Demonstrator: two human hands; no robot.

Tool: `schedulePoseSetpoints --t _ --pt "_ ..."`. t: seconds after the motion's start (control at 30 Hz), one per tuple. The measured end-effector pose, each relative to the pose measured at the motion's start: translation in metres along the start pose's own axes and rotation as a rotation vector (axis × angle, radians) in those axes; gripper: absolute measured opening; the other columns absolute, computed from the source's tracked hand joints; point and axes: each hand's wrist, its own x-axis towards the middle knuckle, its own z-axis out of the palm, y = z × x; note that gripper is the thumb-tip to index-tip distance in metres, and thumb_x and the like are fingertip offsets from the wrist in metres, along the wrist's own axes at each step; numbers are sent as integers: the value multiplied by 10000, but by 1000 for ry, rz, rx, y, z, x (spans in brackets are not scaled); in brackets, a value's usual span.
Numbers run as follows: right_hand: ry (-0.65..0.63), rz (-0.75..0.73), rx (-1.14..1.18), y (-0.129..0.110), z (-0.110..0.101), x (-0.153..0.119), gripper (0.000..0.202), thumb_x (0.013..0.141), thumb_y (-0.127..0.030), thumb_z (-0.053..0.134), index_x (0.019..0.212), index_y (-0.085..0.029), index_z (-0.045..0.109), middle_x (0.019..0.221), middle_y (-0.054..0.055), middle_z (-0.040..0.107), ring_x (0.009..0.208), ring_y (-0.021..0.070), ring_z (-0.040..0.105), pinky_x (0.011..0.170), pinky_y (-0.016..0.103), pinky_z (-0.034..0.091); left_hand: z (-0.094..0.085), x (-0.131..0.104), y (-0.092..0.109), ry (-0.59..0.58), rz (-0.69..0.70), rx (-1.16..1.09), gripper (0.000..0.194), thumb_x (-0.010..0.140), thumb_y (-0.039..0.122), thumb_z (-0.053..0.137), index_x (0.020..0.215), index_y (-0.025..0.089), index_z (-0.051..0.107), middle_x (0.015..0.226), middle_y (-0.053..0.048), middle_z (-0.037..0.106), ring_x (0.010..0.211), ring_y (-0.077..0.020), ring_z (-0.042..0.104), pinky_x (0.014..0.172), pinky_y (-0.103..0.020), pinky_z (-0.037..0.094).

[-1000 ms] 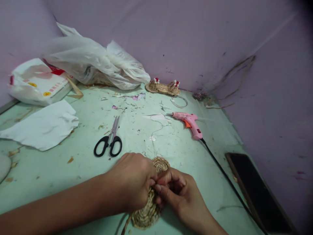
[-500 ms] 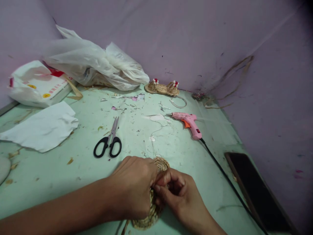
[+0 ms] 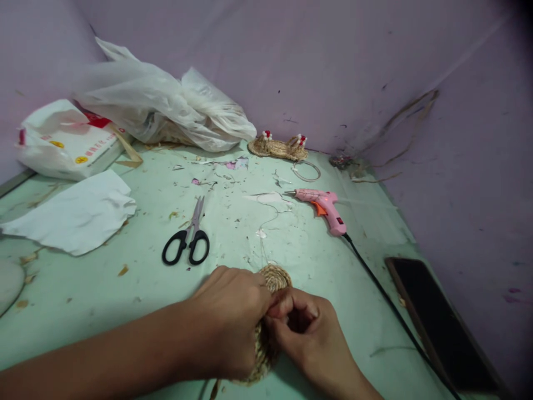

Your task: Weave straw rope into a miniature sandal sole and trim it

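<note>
A braided straw piece, coiled at its far end and long like a small sole, lies in front of me on the table. My left hand is closed over its left side, knuckles up, and hides most of its middle. On the right edge, the thumb and fingers of my right hand are pinched together, touching the braid and my left fingers. What sits in that pinch is hidden. A thin thread lies on the table beyond the coil.
Black-handled scissors lie to the left, beside white paper. To the right are a pink glue gun with its cord and a phone. Plastic bags and a beaded straw piece stand by the wall.
The view has shifted slightly. Both hands stay on the straw piece; the right fingers have drawn closer to the left ones, and more of the coiled end shows.
</note>
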Motion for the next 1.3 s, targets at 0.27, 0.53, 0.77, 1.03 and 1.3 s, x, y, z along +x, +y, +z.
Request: schedulePoseSetpoints --t 0.27,0.53,0.77,1.03,1.3 --pt "79 -258 -158 12 1 0 171 652 -88 486 564 -202 394 579 -15 490 544 115 465 498 237 392 6 10 -11 86 -228 -395 206 712 196 419 734 170 622 585 -6 555 544 -113 466 480 -227 300" --pt "113 -504 -311 13 0 -2 170 701 -48 470 611 -188 439 650 18 554 568 115 525 500 219 414 18 14 -12 111 -344 -519 183 671 202 450 581 146 599 496 10 471 505 -98 415 441 -219 269" --pt "160 -598 -386 14 3 -4 168 721 -32 475 637 -177 484 668 37 575 567 118 542 505 230 431 14 14 -8 91 -407 -548 155 634 199 477 612 155 624 550 -12 555 539 -117 484 476 -229 312" --pt "185 -590 -333 16 3 -6 167 728 -21 498 674 -176 528 709 36 608 607 120 581 544 226 468 18 14 -13 86 -407 -578 155 610 185 486 619 152 637 566 -20 587 546 -117 493 475 -224 324" --pt "187 -516 -324 13 3 -5 150 729 -43 513 661 -164 568 705 47 624 599 124 592 534 226 474 10 13 -12 -19 -363 -657 142 552 148 478 563 146 620 497 7 509 475 -89 415 428 -210 296"
